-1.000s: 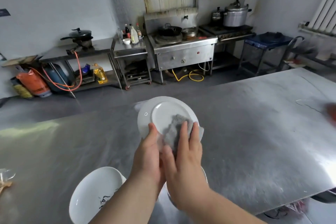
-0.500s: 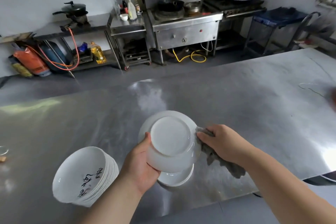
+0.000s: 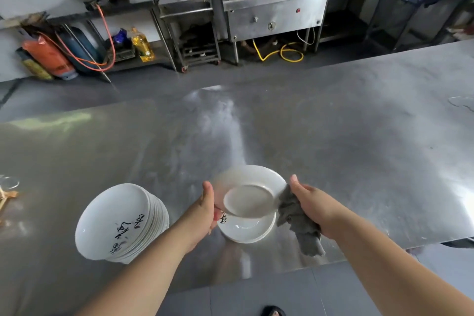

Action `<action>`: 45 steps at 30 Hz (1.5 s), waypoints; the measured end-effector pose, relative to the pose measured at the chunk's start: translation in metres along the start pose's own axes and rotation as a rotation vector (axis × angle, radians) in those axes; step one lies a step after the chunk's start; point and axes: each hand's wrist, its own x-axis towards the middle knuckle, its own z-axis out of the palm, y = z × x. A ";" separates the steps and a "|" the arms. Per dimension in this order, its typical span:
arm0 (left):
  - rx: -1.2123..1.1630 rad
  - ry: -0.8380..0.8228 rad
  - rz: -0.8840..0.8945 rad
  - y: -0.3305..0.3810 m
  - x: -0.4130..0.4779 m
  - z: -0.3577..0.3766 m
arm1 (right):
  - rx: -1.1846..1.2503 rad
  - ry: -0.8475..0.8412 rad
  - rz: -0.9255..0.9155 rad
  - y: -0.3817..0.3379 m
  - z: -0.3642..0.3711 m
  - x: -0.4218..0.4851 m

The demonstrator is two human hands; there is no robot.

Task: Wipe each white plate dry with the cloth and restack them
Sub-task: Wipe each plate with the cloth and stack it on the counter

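My left hand (image 3: pixel 205 210) grips the near-left rim of a white plate (image 3: pixel 250 192), held underside up and blurred by motion just above a short stack of white plates (image 3: pixel 247 231) on the steel table (image 3: pixel 333 151). My right hand (image 3: pixel 311 202) is closed on a grey cloth (image 3: pixel 298 223) that hangs down beside the plate's right rim. To the left stands a taller, tilted stack of white plates (image 3: pixel 120 220) with black writing inside the top one.
The table's near edge runs just below the stacks. At the far left edge of the table lie a glass rim (image 3: pixel 9 182) and a wooden object (image 3: pixel 5 197). Beyond the table are a stove, metal shelves, an oil bottle and gas cylinders.
The plate, earlier held up and wiped with the cloth, has been lowered over the short stack. My right hand has come off the plate with the cloth. The camera has tilted downward.
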 end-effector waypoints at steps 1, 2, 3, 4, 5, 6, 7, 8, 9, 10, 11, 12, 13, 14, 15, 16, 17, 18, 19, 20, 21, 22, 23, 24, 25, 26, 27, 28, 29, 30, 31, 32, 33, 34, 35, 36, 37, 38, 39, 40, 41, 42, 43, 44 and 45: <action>-0.181 -0.023 -0.029 0.001 0.003 -0.001 | -0.001 0.010 -0.020 0.000 0.001 0.004; -0.283 -0.015 -0.036 -0.004 0.009 -0.002 | -0.021 0.035 -0.062 0.002 0.003 0.008; -0.330 0.001 -0.025 -0.005 0.012 -0.002 | -0.066 0.076 -0.112 0.005 0.006 0.013; -0.232 0.063 0.004 -0.010 0.017 -0.001 | -0.126 0.121 -0.149 0.008 0.010 0.018; -0.129 0.107 0.031 -0.014 0.021 -0.001 | -0.180 0.161 -0.166 0.012 0.013 0.024; -0.053 0.131 0.041 -0.022 0.027 0.002 | -0.238 0.197 -0.169 0.016 0.018 0.030; -0.039 0.145 0.041 -0.026 0.031 0.005 | -0.288 0.231 -0.166 0.018 0.021 0.036; -0.049 0.157 0.029 -0.028 0.037 0.007 | -0.332 0.253 -0.167 0.021 0.024 0.042; -0.021 0.191 0.019 -0.032 0.043 0.009 | -0.355 0.256 -0.174 0.023 0.026 0.048; 0.033 0.228 0.017 -0.034 0.048 0.011 | -0.364 0.246 -0.179 0.026 0.028 0.054; 0.106 0.258 0.010 -0.039 0.056 0.012 | -0.367 0.237 -0.181 0.028 0.030 0.058; 0.170 0.278 0.008 -0.044 0.062 0.013 | -0.375 0.235 -0.177 0.031 0.032 0.062; 0.231 0.296 0.004 -0.046 0.067 0.013 | -0.389 0.239 -0.166 0.033 0.034 0.066; 0.292 0.308 -0.004 -0.048 0.071 0.014 | -0.412 0.249 -0.151 0.036 0.035 0.069; 0.340 0.321 0.001 -0.050 0.075 0.015 | -0.449 0.261 -0.134 0.038 0.036 0.072; 0.373 0.334 0.010 -0.051 0.079 0.015 | -0.505 0.273 -0.115 0.039 0.037 0.074; 0.404 0.348 0.019 -0.053 0.083 0.016 | -0.565 0.288 -0.101 0.041 0.038 0.077; 0.429 0.361 0.034 -0.054 0.087 0.017 | -0.619 0.306 -0.092 0.042 0.039 0.079; 0.451 0.372 0.048 -0.055 0.090 0.018 | -0.657 0.330 -0.088 0.044 0.040 0.082; 0.466 0.377 0.058 -0.058 0.093 0.019 | -0.683 0.355 -0.090 0.045 0.041 0.084; 0.476 0.380 0.063 -0.060 0.096 0.019 | -0.711 0.379 -0.094 0.046 0.042 0.086; 0.483 0.376 0.065 -0.062 0.098 0.020 | -0.744 0.400 -0.100 0.048 0.042 0.087; 0.490 0.369 0.069 -0.064 0.100 0.020 | -0.772 0.413 -0.101 0.049 0.042 0.089; 0.498 0.362 0.069 -0.065 0.102 0.021 | -0.790 0.422 -0.096 0.051 0.041 0.090; 0.506 0.360 0.071 -0.066 0.104 0.022 | -0.795 0.429 -0.090 0.052 0.039 0.091; 0.515 0.358 0.077 -0.068 0.104 0.023 | -0.793 0.435 -0.084 0.053 0.037 0.092; 0.521 0.360 0.081 -0.069 0.106 0.024 | -0.790 0.439 -0.079 0.054 0.035 0.092; 0.528 0.359 0.084 -0.070 0.106 0.024 | -0.788 0.441 -0.075 0.053 0.034 0.092; 0.537 0.355 0.088 -0.070 0.106 0.024 | -0.783 0.444 -0.072 0.052 0.033 0.091; 0.549 0.346 0.090 -0.069 0.105 0.024 | -0.771 0.450 -0.072 0.050 0.032 0.089; 0.558 0.332 0.094 -0.068 0.105 0.022 | -0.751 0.459 -0.077 0.048 0.031 0.086; 0.571 0.313 0.093 -0.065 0.103 0.020 | -0.722 0.465 -0.083 0.044 0.031 0.083; 0.591 0.293 0.094 -0.062 0.102 0.016 | -0.692 0.466 -0.091 0.039 0.031 0.080; 0.617 0.275 0.100 -0.059 0.099 0.011 | -0.672 0.461 -0.099 0.033 0.033 0.076; 0.641 0.266 0.112 -0.055 0.096 0.005 | -0.666 0.456 -0.107 0.026 0.036 0.071; 0.651 0.266 0.130 -0.051 0.092 -0.003 | -0.670 0.452 -0.114 0.018 0.040 0.067; 0.646 0.276 0.153 -0.045 0.088 -0.012 | -0.677 0.449 -0.123 0.008 0.046 0.063; 0.632 0.293 0.179 -0.040 0.084 -0.023 | -0.679 0.443 -0.135 -0.001 0.053 0.060; 0.616 0.315 0.205 -0.034 0.079 -0.036 | -0.672 0.426 -0.151 -0.011 0.063 0.056; 0.603 0.339 0.230 -0.028 0.074 -0.050 | -0.657 0.398 -0.168 -0.021 0.074 0.054; 0.592 0.364 0.252 -0.024 0.069 -0.065 | -0.636 0.364 -0.185 -0.030 0.087 0.052; 0.578 0.395 0.271 -0.021 0.063 -0.082 | -0.615 0.331 -0.199 -0.039 0.102 0.050; 0.559 0.427 0.285 -0.020 0.058 -0.100 | -0.599 0.303 -0.211 -0.048 0.117 0.048; 0.540 0.457 0.293 -0.020 0.052 -0.118 | -0.588 0.279 -0.221 -0.056 0.134 0.046; 0.526 0.486 0.293 -0.022 0.047 -0.137 | -0.580 0.256 -0.233 -0.064 0.151 0.045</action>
